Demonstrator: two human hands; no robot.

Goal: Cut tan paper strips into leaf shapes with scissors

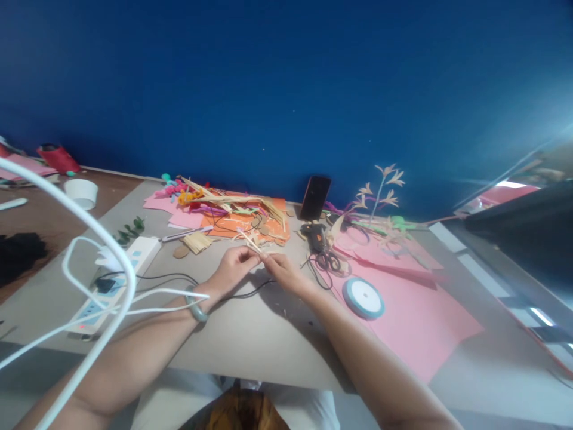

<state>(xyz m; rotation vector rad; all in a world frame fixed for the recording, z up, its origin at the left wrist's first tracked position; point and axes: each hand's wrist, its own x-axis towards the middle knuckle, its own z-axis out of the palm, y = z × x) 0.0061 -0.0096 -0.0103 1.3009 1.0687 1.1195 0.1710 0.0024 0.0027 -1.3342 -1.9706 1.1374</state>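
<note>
Pinching one pale strip (250,242), apparently straw, between left hand (235,266) and right hand (282,273).

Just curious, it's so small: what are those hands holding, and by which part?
A pale strip, perhaps straw. The left hand and the right hand both pinch its near end with fingertips; the far end sticks out free.
</note>
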